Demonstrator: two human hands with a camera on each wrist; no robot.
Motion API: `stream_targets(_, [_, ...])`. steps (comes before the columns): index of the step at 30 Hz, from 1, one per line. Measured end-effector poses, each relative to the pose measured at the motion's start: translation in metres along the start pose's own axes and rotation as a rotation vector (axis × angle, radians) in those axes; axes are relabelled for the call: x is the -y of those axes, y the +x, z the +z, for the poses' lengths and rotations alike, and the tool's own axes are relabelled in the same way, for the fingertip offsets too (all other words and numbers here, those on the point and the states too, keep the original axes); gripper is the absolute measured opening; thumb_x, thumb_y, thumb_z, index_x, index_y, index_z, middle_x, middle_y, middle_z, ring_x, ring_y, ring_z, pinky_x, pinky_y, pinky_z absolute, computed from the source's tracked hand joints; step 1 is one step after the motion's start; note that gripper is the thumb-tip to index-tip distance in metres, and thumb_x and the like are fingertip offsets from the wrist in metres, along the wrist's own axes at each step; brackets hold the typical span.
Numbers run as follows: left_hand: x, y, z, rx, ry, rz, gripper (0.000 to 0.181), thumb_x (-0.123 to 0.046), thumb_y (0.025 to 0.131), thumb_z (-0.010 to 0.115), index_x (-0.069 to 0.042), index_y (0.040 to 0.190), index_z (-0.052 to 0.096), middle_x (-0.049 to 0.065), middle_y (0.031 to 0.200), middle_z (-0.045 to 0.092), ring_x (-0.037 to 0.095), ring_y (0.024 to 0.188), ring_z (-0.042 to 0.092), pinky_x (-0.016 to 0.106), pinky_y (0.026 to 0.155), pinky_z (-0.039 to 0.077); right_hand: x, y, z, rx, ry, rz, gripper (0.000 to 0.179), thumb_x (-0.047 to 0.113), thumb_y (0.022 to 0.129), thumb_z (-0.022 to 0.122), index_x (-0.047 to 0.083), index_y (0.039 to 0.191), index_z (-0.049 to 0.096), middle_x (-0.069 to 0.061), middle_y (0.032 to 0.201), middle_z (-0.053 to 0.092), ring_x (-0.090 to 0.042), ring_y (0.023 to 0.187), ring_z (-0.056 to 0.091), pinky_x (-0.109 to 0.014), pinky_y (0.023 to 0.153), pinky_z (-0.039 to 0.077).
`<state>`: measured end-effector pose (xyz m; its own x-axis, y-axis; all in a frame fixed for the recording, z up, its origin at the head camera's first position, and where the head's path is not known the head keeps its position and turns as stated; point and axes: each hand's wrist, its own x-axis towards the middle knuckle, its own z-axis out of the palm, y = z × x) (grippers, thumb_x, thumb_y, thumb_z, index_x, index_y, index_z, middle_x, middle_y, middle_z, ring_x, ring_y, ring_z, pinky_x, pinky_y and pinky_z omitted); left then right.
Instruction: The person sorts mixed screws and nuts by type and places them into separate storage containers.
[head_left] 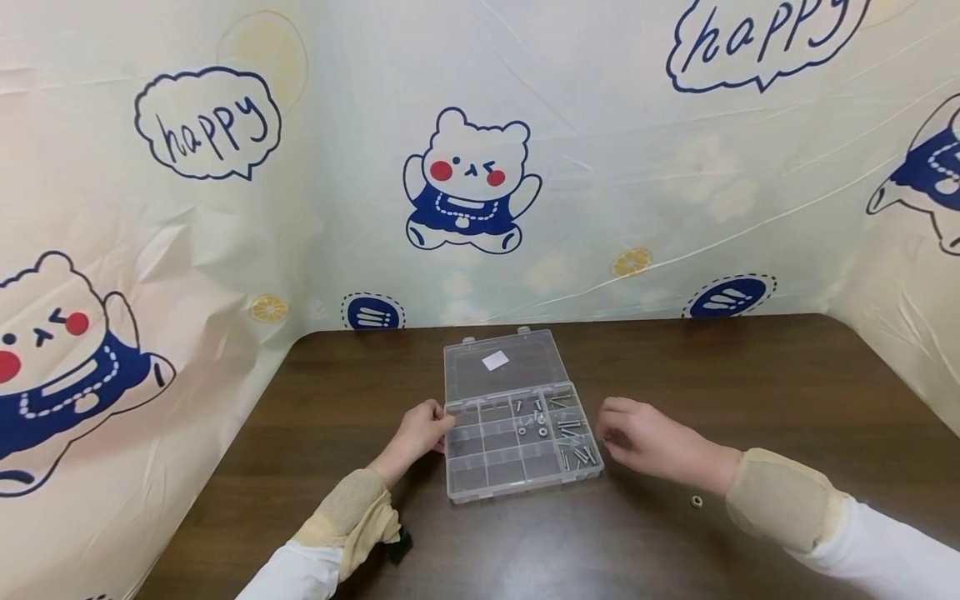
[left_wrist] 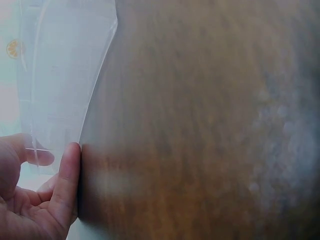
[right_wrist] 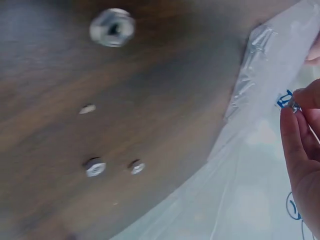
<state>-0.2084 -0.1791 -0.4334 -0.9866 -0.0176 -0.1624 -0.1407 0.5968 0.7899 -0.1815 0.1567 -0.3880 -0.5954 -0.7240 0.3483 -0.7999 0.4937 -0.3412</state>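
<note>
A clear plastic compartment box (head_left: 504, 467) lies on the table with its lid (head_left: 510, 379) folded back. Screws (head_left: 581, 456) fill cells along its right side, and several nuts and short screws sit in the cells beside them. My left hand (head_left: 422, 429) grips the box's left edge between thumb and fingers; the left wrist view shows the box wall (left_wrist: 65, 75) in that grip. Just off the box's right side, my right hand (head_left: 645, 437) pinches a small shiny metal piece (right_wrist: 294, 105); the fingertips cover most of it, so its kind cannot be told.
One flanged nut (head_left: 697, 502) lies on the table below my right wrist. The right wrist view shows more loose pieces: a large nut (right_wrist: 112, 27), smaller nuts (right_wrist: 95, 167), and a blurred bit (right_wrist: 87, 108). Behind the brown table (head_left: 360, 367) hangs a printed curtain (head_left: 600, 167).
</note>
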Motion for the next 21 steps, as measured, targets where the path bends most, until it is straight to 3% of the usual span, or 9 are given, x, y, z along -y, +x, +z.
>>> stream_targets(12, [0.000,-0.003,-0.002,0.001,0.027,0.005,0.009,-0.008,0.078,0.052,-0.001,0.076,0.048,0.005,0.055,0.048,0.011,0.044,0.052,0.027,0.045,0.054,0.014,0.031,0.004,-0.048,0.000,-0.070,0.016,-0.002,0.071,0.068,0.009,0.080,0.062,0.004,0.081,0.052,-0.008,0.071,0.050,-0.018,0.061,0.050])
stream_targets(21, [0.000,-0.001,0.000,-0.006,0.016,0.017,0.009,-0.008,0.078,0.052,-0.001,0.076,0.048,0.005,0.056,0.048,0.011,0.045,0.052,0.027,0.045,0.054,0.017,0.058,0.013,-0.029,0.021,-0.112,0.016,-0.004,0.072,0.068,0.006,0.082,0.062,-0.001,0.084,0.054,-0.010,0.074,0.054,-0.017,0.063,0.051])
